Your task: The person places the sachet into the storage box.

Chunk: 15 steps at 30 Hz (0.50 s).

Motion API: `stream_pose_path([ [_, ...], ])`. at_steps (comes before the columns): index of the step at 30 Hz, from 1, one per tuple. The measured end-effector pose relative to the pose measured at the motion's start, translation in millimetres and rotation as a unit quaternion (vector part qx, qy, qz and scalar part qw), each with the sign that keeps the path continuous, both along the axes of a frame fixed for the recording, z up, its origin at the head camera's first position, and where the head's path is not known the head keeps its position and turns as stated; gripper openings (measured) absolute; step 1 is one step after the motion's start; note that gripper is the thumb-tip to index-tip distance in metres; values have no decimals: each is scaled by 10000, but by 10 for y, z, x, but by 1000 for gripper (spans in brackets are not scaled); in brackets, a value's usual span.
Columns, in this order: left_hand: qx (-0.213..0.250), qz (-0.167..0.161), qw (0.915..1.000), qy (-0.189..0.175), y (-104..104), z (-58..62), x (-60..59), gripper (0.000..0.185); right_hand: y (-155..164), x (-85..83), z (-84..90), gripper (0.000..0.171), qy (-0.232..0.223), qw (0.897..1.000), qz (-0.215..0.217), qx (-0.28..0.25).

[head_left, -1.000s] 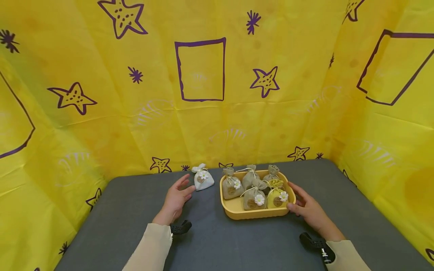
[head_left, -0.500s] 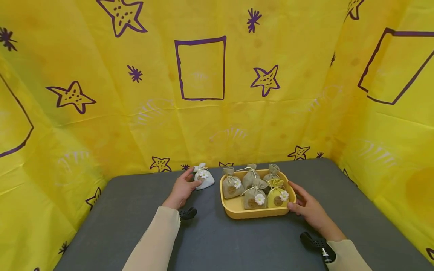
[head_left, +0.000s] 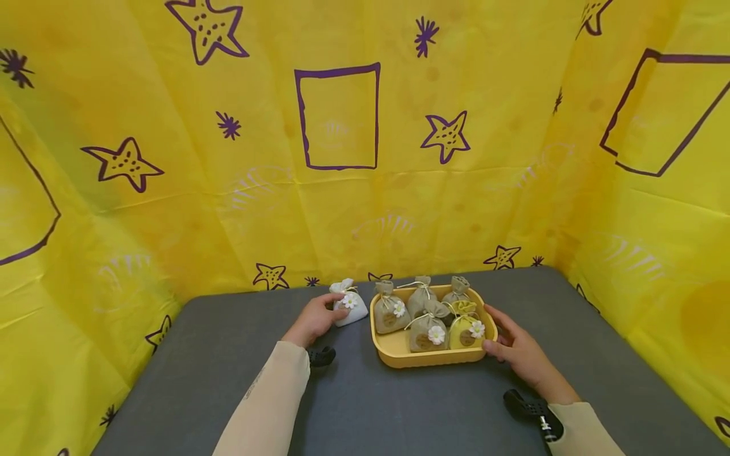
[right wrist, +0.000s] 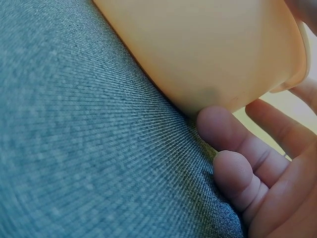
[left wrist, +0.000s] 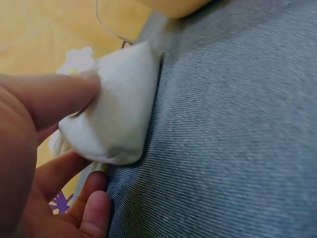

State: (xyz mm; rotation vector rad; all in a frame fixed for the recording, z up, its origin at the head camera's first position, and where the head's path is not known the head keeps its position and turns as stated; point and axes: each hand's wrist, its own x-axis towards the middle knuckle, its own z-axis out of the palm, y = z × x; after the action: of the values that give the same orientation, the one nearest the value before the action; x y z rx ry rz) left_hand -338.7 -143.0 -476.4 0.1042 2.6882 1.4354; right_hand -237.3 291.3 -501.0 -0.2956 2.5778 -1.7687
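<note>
My left hand (head_left: 316,318) pinches a small white drawstring sachet (head_left: 357,311) with a white flower on it, left of the yellow tray (head_left: 393,345). In the left wrist view the thumb lies on the front of the sachet (left wrist: 124,99) near the flower, and its lower edge is close over the grey cloth. My right hand (head_left: 521,358) grips the tray's right end, thumb at the front corner of the rim. Up close in the right wrist view, fingertips meet the outer wall of the tray (right wrist: 208,44). Inside stand several beige sachets (head_left: 390,316) and a yellow sachet (head_left: 463,332).
A dark grey cloth (head_left: 365,405) covers the table under the tray. Yellow printed fabric (head_left: 342,221) hangs behind the table and along both sides. Bare tray floor shows at the front left, before the beige sachets. A black wrist mount sits on each wrist.
My left hand has reached forward and right, taken hold of the white sachet and shifted it slightly toward the tray. The right hand and the tray have stayed in place.
</note>
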Motion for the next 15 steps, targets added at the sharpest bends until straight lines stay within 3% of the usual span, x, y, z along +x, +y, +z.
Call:
stream_pose_path([
  [5, -191, -224, 9995, -143, 17, 6, 117, 42, -5, 21, 14, 75, -13, 10000, 26, -48],
  [8, -610, -323, 9976, -17, 26, 30, 220, 40, -11, 30, 21, 74, 3, 9999, 67, -137],
  [15, -1145, -515, 9919, 171, 17, 162, 596, 32, -18, 37, 39, 75, 3, 9998, 74, -207],
])
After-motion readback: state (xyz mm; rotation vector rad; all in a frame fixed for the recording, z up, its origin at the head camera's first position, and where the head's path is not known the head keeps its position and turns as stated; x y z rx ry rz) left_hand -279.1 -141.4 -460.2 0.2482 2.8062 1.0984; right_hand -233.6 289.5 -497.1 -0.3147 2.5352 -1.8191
